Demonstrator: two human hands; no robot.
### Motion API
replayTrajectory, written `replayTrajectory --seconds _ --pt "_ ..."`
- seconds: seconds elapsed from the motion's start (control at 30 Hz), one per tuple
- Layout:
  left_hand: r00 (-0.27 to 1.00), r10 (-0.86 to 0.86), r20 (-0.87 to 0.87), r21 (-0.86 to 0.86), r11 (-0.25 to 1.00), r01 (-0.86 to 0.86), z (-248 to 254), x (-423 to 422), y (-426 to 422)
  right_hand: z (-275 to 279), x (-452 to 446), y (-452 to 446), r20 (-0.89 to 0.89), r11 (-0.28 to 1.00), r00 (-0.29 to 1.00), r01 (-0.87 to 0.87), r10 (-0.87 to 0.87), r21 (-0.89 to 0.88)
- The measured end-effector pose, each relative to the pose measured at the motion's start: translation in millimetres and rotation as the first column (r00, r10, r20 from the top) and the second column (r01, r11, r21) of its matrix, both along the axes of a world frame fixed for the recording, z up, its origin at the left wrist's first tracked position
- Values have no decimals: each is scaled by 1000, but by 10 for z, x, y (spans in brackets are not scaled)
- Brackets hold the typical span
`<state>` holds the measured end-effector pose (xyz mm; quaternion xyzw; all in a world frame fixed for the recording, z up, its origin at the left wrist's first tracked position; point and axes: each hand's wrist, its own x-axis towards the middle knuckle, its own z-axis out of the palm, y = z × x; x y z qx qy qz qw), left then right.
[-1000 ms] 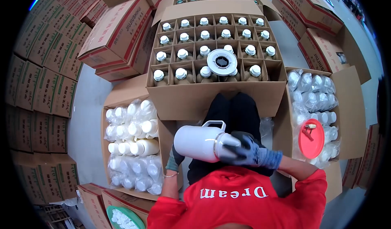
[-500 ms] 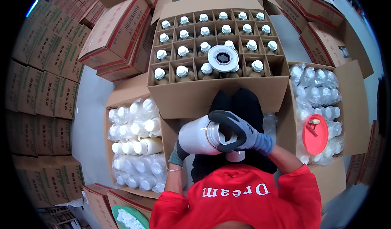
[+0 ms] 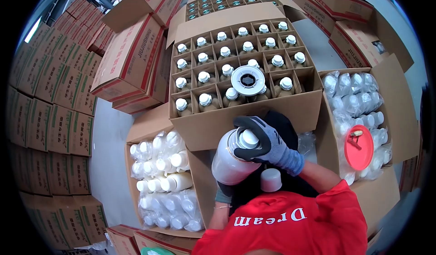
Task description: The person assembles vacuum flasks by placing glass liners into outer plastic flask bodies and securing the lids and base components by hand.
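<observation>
An open brown cardboard carton (image 3: 204, 130) stands at twelve o'clock. Nearer, a glossy white cylindrical jug (image 3: 231, 162) is held tilted, mouth toward one o'clock. Its neck is clamped by the grey-and-black gloved right hand (image 3: 269, 139); the left hand (image 3: 225, 190), mostly hidden, is at the base, closure indeterminable. A smooth white cup (image 3: 271, 180) lies at four o'clock. Step judged: white round stopper (image 3: 249, 138) being fitted or turned; steady base support seems called for.

Single head-worn view; wide fisheye lens, frame corners dark and curved; lens looks forward and steeply down from above the wearer's red shirt (image 3: 286, 218), nearest at the bottom edge; right hand (image 3: 272, 148) at close range, just below centre; partitioned carton (image 3: 204, 134) beyond.
</observation>
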<state>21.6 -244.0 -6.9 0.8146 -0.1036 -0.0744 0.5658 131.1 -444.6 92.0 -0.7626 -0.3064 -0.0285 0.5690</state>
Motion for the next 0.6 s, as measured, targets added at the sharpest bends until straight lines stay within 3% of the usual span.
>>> replayTrajectory --seconds 0.13,0.2,0.33,0.4,0.43,0.5,0.53,0.6 --pt "1000 -23 16 -11 1000 24 -94 76 -54 123 13 -35 -20 995 996 -90 91 42" --pt "999 -19 26 -11 1000 19 -220 77 -27 77 -1 -10 99 964 969 -239 228 120" --pt "996 91 -2 -15 996 -91 -879 -110 474 -190 -49 29 159 944 947 -301 279 137" --pt "997 74 2 78 994 -74 -1212 -192 902 -499 -168 -24 20 980 982 -191 190 59" --pt "997 4 78 230 973 -22 -1334 -242 1068 -774 -276 -79 -20 987 987 -159 160 14" --pt "964 -173 199 527 849 44 -1505 -247 1271 -954 -560 -237 -266 994 961 -94 77 -51" --pt "973 -137 188 488 872 28 -1598 -275 1254 -1041 -704 -311 -379 994 925 -67 28 -91" --pt "986 -75 150 412 911 7 -1749 -387 1225 -1348 -1106 -397 -273 855 959 -204 77 -477"
